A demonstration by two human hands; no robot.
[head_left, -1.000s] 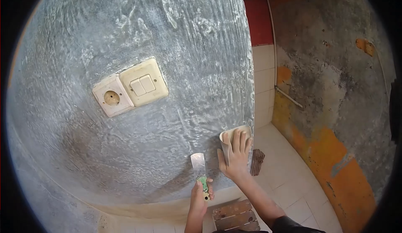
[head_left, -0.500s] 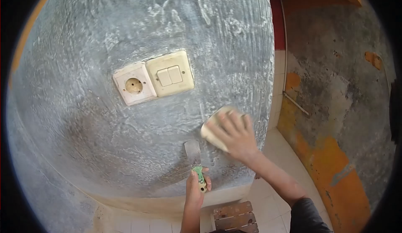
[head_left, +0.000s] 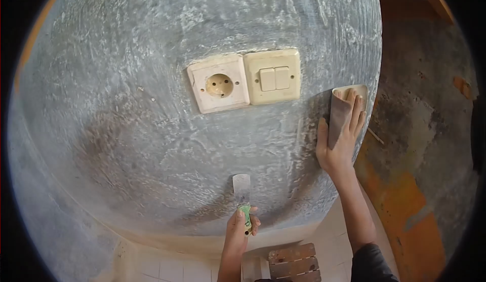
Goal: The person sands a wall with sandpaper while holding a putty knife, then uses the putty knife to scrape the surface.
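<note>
My left hand (head_left: 240, 227) is closed round the green handle of a putty knife (head_left: 242, 190), its broad metal blade pointing up in front of the wall. Higher and to the right, my right hand (head_left: 340, 142) presses a folded sheet of sandpaper (head_left: 340, 118) against the rough grey wall (head_left: 212, 153), close to its right edge. One face of the sheet is grey-brown, the other cream. Part of it lies hidden behind my fingers. Between and above my hands are a white socket (head_left: 218, 83) and a cream double light switch (head_left: 274, 78), set side by side in the wall.
A brown slatted wooden stool (head_left: 293, 262) stands on the pale tiled floor (head_left: 172, 269) below. Beyond the wall's right edge is another wall (head_left: 405, 201) with patchy grey and orange paint. A thin pipe (head_left: 375, 135) shows beside my right hand.
My right hand has moved up and right with the sandpaper, to the wall's edge. My left hand still grips the putty knife low down. The view has shifted, moving the socket and switch rightward.
</note>
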